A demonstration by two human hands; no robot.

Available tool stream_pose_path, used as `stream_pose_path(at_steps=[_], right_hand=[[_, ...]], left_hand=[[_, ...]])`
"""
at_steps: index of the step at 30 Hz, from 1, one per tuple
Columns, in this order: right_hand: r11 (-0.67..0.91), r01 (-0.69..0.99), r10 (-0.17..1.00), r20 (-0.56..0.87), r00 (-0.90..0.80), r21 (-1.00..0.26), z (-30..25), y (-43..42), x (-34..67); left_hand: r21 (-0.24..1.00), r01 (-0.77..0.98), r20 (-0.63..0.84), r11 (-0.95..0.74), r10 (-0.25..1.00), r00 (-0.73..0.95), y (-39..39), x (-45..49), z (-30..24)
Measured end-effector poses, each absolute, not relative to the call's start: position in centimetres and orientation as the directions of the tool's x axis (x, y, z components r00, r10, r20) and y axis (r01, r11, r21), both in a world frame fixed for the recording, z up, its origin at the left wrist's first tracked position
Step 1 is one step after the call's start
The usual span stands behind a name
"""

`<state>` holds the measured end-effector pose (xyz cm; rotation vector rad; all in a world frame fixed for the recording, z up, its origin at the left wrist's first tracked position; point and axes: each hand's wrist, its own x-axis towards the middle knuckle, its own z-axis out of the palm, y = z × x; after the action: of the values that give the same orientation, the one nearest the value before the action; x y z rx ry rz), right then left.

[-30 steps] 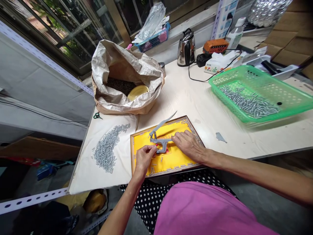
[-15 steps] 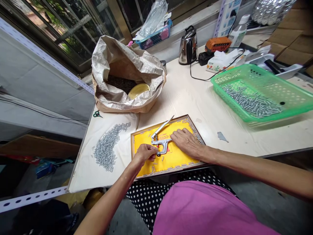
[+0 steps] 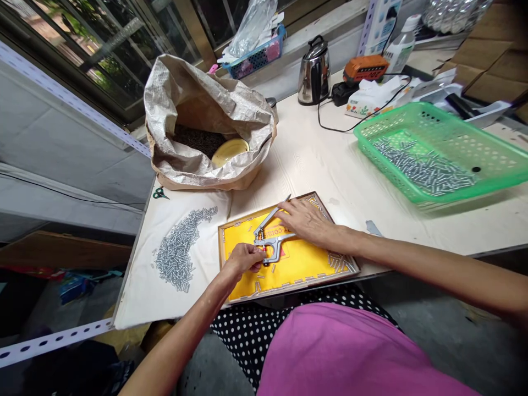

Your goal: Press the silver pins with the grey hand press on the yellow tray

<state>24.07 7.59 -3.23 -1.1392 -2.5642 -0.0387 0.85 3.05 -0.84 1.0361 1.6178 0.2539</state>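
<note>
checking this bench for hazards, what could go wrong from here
The left hand is at the lower end of the grey pliers, so it could get pinched if the right hand squeezes. The yellow-bottomed tray sits by the near edge of the table, so a knock might spill its small metal pieces.

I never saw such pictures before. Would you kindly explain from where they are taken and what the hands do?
You see a person's bare hands, filmed by one camera worn on the head, looking down. The right hand holds pliers by the handles. The left hand is at the pliers' other end; anything pinched there is too small to tell. Beneath lies a yellow tray with metal pins. On the table are a pile of pins, a sack, scissors, a kettle and a green basket holding more pins.
</note>
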Motion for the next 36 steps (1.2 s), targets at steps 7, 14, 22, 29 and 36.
stream_pose_path(at_steps=[7,14,22,29,36], right_hand=[[0.731,0.676,0.674,0.249,-0.696,-0.088,-2.5,9.6,23.5],[0.719,0.691,0.688,0.210,-0.694,-0.073,-4.0,7.6,25.0],[0.711,0.687,0.703,0.161,-0.693,-0.148,-4.0,7.6,25.3],[0.745,0.621,0.666,0.214,-0.715,-0.244,-2.2,6.3,24.5],[0.732,0.667,0.677,0.258,-0.689,-0.140,-1.9,5.5,23.5]], left_hand=[[0.664,0.462,-0.674,0.588,0.738,0.028,2.7,0.9,-0.7],[0.646,0.475,-0.682,0.597,0.731,0.007,2.8,0.9,-0.9],[0.582,0.707,-0.539,0.403,0.841,-0.036,1.9,0.8,-0.6],[0.348,0.854,0.060,-0.388,0.918,0.392,1.1,3.3,-0.3],[0.265,0.858,-0.013,-0.440,0.888,0.459,3.7,4.2,-0.8]])
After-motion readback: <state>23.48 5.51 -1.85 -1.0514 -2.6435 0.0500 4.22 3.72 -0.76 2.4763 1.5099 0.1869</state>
